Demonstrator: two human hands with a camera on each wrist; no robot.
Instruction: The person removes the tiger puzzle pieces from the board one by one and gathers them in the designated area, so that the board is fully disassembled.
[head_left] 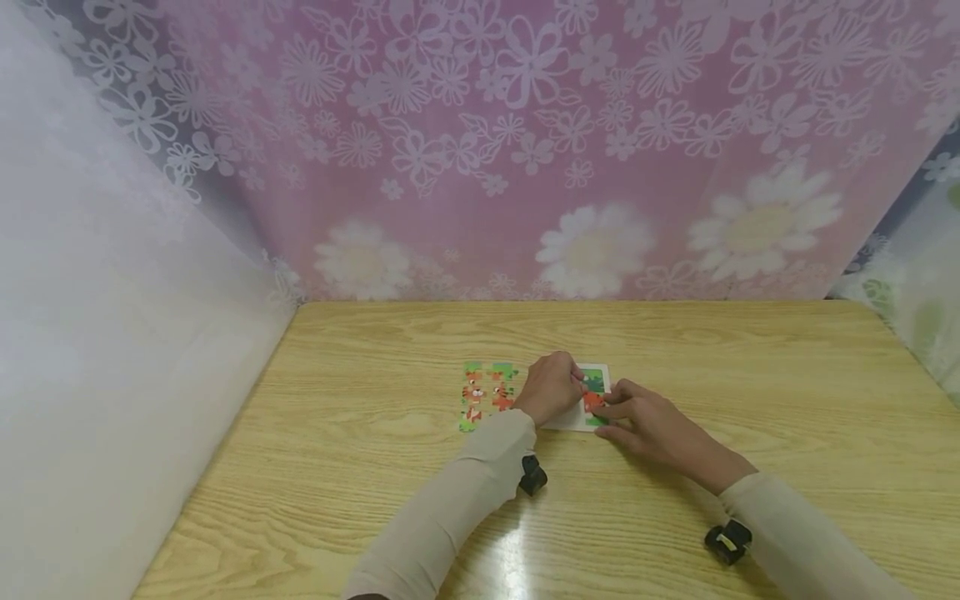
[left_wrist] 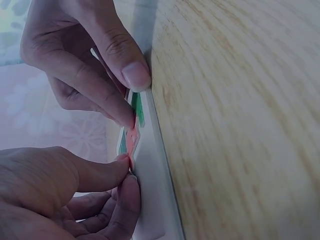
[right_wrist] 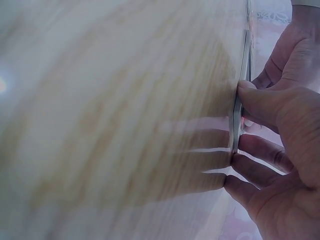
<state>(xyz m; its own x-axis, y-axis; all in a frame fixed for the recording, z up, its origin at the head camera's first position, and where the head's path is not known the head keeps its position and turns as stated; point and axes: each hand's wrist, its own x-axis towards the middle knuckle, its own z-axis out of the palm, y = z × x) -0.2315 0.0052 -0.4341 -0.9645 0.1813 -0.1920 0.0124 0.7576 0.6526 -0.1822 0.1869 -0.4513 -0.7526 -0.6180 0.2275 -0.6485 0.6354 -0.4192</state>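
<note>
A white puzzle tray (head_left: 564,422) lies on the table, with green and red jigsaw pieces (head_left: 592,382) along its right side. My left hand (head_left: 551,386) bends over the tray. In the left wrist view its thumb and index finger pinch a red jigsaw piece (left_wrist: 132,140) at its edge. My right hand (head_left: 647,421) holds the tray's right near corner, thumb on the near edge. Its index fingertip touches the pieces beside the left fingertips. In the right wrist view the other fingers spread along the tray's side (right_wrist: 235,125). The left hand hides part of the tray.
Loose jigsaw pieces (head_left: 472,393) with orange animal pictures lie in two columns left of the tray, partly behind the left wrist. The wood-grain table (head_left: 360,467) meets a pink flowered curtain (head_left: 480,167) at the back. A white sheet (head_left: 112,333) hangs on the left.
</note>
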